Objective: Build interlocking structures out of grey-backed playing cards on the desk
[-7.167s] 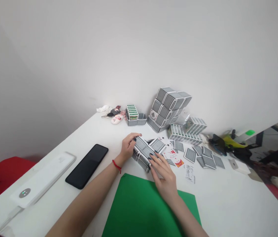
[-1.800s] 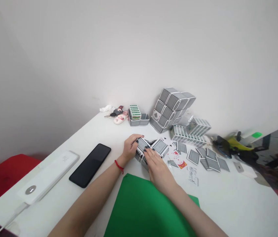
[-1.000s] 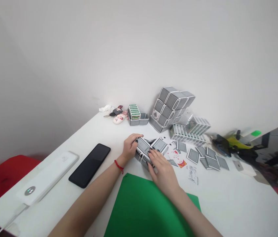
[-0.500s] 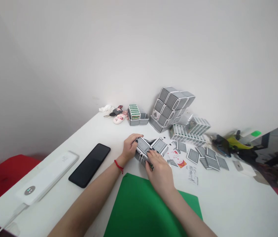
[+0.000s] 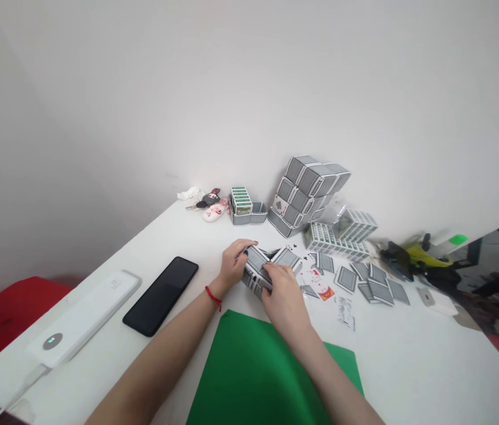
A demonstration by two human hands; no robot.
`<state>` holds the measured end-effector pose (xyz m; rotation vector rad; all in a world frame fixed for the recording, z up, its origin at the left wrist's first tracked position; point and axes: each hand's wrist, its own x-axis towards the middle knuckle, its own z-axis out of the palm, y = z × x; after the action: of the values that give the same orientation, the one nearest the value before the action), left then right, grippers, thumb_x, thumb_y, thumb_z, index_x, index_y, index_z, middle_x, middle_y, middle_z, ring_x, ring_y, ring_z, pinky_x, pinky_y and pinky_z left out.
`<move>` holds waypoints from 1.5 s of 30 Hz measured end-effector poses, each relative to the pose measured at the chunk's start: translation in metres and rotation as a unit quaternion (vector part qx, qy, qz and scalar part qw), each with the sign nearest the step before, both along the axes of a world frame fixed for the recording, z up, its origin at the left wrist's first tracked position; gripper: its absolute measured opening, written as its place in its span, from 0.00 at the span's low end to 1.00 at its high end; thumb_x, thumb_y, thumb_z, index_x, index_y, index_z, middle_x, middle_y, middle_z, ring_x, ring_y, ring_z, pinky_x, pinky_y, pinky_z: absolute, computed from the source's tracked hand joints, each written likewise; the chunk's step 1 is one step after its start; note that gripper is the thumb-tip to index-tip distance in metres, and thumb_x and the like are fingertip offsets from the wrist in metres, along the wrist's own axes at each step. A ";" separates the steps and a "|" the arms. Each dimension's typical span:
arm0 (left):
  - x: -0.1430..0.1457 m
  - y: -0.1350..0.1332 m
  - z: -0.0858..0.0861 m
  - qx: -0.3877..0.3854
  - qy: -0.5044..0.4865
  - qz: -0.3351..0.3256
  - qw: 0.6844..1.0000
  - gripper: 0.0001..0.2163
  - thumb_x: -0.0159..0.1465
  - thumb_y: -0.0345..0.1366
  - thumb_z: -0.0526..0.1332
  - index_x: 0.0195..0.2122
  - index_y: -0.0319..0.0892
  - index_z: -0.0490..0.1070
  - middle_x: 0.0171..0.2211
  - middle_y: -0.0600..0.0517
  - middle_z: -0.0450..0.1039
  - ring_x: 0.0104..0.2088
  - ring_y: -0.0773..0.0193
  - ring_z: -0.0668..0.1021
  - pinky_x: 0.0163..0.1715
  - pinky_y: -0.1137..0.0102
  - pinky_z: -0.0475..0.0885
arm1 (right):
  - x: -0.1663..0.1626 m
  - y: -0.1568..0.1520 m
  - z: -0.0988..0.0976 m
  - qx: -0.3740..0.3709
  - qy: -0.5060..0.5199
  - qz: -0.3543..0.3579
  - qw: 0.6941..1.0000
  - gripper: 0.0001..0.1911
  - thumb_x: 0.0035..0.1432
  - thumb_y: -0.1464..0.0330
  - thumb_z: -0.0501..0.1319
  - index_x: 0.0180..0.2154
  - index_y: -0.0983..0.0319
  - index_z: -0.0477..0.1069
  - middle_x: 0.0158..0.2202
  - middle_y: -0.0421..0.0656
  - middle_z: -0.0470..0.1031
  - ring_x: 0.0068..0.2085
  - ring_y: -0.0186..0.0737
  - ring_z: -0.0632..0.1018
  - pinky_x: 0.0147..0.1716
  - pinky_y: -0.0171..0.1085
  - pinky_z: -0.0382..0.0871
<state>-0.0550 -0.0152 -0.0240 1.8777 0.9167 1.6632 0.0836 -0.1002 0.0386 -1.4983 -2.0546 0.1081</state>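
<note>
A folded playing-card structure (image 5: 256, 260), with grey patterned backs and white edges, rests on the white table. My left hand (image 5: 233, 263) wraps round its left side, thumb and fingers closed on it. My right hand (image 5: 284, 295) grips its near right edge with bent fingers, covering part of that corner. Behind it stands a tall stack of card-built boxes (image 5: 307, 195). Loose playing cards, face down (image 5: 381, 291) and face up (image 5: 315, 282), lie to the right of my hands.
A small card tray (image 5: 249, 219) holds boxed decks (image 5: 241, 200). More packed decks (image 5: 338, 241) stand by the wall. Keys and a charm (image 5: 214, 211), a black phone (image 5: 161, 297), a white power bank (image 5: 85, 319) and a green sheet (image 5: 258, 366) lie on the table.
My right hand's fingers have drawn back from the top of the card structure and bent at its near right edge. My left hand has stayed in place.
</note>
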 end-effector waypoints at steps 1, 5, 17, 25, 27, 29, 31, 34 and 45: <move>0.000 0.000 0.000 0.000 0.000 0.000 1.000 0.16 0.54 0.28 0.48 0.39 0.40 0.72 0.39 0.46 0.74 0.42 0.59 0.74 0.43 0.62 0.69 | -0.001 0.000 0.001 -0.001 -0.001 -0.004 1.000 0.23 0.44 0.82 0.52 0.43 0.64 0.69 0.42 0.47 0.74 0.45 0.46 0.70 0.43 0.41 0.67; 0.001 0.001 -0.001 0.005 -0.003 0.002 1.000 0.16 0.54 0.28 0.49 0.39 0.40 0.72 0.39 0.46 0.74 0.42 0.59 0.74 0.43 0.62 0.69 | -0.003 0.000 0.005 -0.023 -0.014 -0.017 1.000 0.21 0.45 0.82 0.52 0.42 0.64 0.69 0.41 0.47 0.74 0.45 0.46 0.69 0.41 0.39 0.65; 0.001 0.000 0.000 0.001 -0.006 0.004 1.000 0.16 0.54 0.27 0.49 0.39 0.40 0.72 0.39 0.46 0.74 0.42 0.59 0.75 0.43 0.62 0.69 | -0.007 -0.001 0.006 -0.065 -0.056 -0.056 0.995 0.17 0.51 0.76 0.57 0.44 0.63 0.71 0.47 0.47 0.72 0.48 0.50 0.66 0.43 0.45 0.60; 0.000 0.003 -0.004 0.003 -0.003 0.004 1.000 0.16 0.54 0.28 0.49 0.40 0.40 0.72 0.39 0.46 0.74 0.42 0.59 0.74 0.44 0.61 0.68 | 0.007 -0.004 -0.002 -0.029 -0.062 -0.018 0.997 0.16 0.52 0.75 0.56 0.44 0.63 0.73 0.48 0.44 0.74 0.50 0.45 0.69 0.48 0.43 0.62; 0.000 0.003 -0.004 0.004 -0.001 0.002 1.000 0.16 0.54 0.28 0.49 0.40 0.40 0.72 0.39 0.46 0.74 0.42 0.59 0.74 0.44 0.61 0.68 | 0.006 -0.005 -0.005 -0.020 -0.066 -0.014 0.998 0.16 0.53 0.75 0.55 0.44 0.64 0.73 0.48 0.45 0.74 0.50 0.45 0.69 0.48 0.43 0.62; 0.000 0.002 -0.004 0.005 0.000 0.001 1.000 0.16 0.54 0.28 0.49 0.40 0.40 0.72 0.39 0.46 0.74 0.43 0.58 0.74 0.44 0.61 0.68 | 0.004 -0.005 -0.009 -0.009 -0.073 -0.012 0.997 0.16 0.54 0.76 0.54 0.43 0.64 0.73 0.47 0.46 0.74 0.50 0.45 0.70 0.49 0.43 0.63; 0.000 0.002 -0.003 0.007 -0.002 0.002 1.000 0.16 0.54 0.28 0.49 0.40 0.40 0.72 0.39 0.46 0.74 0.42 0.58 0.74 0.44 0.61 0.68 | 0.002 -0.005 -0.011 0.007 -0.078 -0.016 0.997 0.16 0.54 0.76 0.54 0.43 0.65 0.73 0.47 0.47 0.75 0.50 0.46 0.71 0.49 0.44 0.63; 0.000 0.001 -0.001 0.008 -0.003 0.005 1.000 0.16 0.54 0.28 0.49 0.40 0.40 0.72 0.39 0.46 0.74 0.42 0.59 0.74 0.44 0.62 0.69 | 0.003 -0.006 -0.011 0.034 -0.065 -0.013 0.997 0.15 0.55 0.77 0.53 0.42 0.65 0.73 0.45 0.47 0.76 0.49 0.46 0.72 0.49 0.44 0.64; 0.001 0.001 -0.002 0.001 -0.003 0.011 1.000 0.16 0.54 0.27 0.48 0.39 0.40 0.72 0.39 0.46 0.74 0.42 0.59 0.75 0.44 0.62 0.69 | 0.015 -0.051 -0.019 0.143 -0.064 -0.013 0.988 0.12 0.61 0.71 0.51 0.38 0.65 0.73 0.20 0.40 0.69 0.22 0.34 0.70 0.24 0.33 0.60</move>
<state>-0.0542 -0.0137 -0.0265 1.8678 0.9380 1.6828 0.0984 -0.1517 0.0191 -1.3814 -2.0463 -0.2882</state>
